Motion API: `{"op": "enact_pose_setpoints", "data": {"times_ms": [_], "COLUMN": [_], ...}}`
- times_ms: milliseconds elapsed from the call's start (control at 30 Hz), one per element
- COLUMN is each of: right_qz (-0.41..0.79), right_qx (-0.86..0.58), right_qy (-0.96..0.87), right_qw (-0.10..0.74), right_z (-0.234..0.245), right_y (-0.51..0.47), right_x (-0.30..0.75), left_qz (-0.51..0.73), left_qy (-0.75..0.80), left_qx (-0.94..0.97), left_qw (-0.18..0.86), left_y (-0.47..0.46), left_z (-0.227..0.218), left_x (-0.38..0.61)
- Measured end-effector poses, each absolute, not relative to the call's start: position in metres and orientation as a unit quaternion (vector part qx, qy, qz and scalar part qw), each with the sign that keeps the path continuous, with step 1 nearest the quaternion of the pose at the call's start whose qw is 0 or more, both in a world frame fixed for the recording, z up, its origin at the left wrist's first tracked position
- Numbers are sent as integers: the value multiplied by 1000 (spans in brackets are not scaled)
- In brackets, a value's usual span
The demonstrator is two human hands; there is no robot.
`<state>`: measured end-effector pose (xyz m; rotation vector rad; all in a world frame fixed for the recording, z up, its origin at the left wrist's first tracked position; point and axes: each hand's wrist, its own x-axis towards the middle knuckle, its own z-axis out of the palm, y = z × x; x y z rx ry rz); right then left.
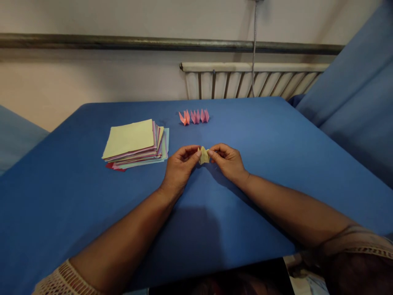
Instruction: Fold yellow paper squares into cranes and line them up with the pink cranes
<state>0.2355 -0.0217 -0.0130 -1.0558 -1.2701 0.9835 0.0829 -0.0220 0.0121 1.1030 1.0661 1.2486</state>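
A small yellow origami crane [204,155] is held between my two hands, just above the blue table. My left hand [181,166] pinches its left side between thumb and fingers. On the other side, my right hand [227,161] pinches the right edge the same way. The crane's folded points stand upward between the fingertips, and its outer edges are partly hidden by them. Beyond my hands stand three finished-looking paper cranes in a row: an orange-pink crane [184,118] and two pinkish-purple ones, the middle crane [195,117] and the right crane [204,116].
A stack of coloured paper [130,139], yellow sheet on top, lies left of my hands with a red piece [118,167] poking out beneath. The blue-covered table [276,164] stands near a radiator [233,82] and a wall pipe [138,42]. Blue curtain [353,94] hangs at right.
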Motion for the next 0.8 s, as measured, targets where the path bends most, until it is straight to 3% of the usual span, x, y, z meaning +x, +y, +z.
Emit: {"op": "enact_pose_setpoints", "data": {"times_ms": [500,800], "right_qz": [456,459], "right_qx": [-466,-421], "right_qy": [-438,-514], "right_qw": [619,590], "right_z": [-14,-13], "right_y": [-12,-22], "right_x": [237,234], "left_qz": [534,513], "left_qy": [476,445], "left_qx": [488,525], "left_qw": [501,513], "left_y": [-17,-21], "left_z": [11,13], "left_x": [80,81]}}
